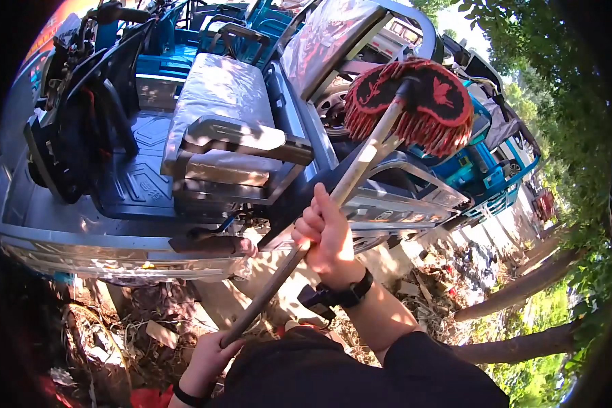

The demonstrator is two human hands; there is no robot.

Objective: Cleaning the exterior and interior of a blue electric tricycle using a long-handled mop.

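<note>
A long-handled duster mop with a shaggy red and black head (415, 102) slants up and to the right across the view. My right hand (328, 238), with a dark band on its wrist, is closed around the middle of the wooden handle (360, 160), thumb pointing along it. Lower and to the left, my left hand (211, 360) grips the handle's near end. The mop head is over the rear part of a blue three-wheeled vehicle (387, 197); whether it touches is unclear. The plastic-wrapped seat (221, 92) with its armrest (245, 141) lies left of the handle.
The vehicle's black front panel and handlebar (95, 102) stand at the left, above the dark footwell floor (143, 160). More blue vehicles (483, 170) are parked behind. Tree trunks (517, 345) rise at the right, and dry leaves and litter (455, 279) cover the ground.
</note>
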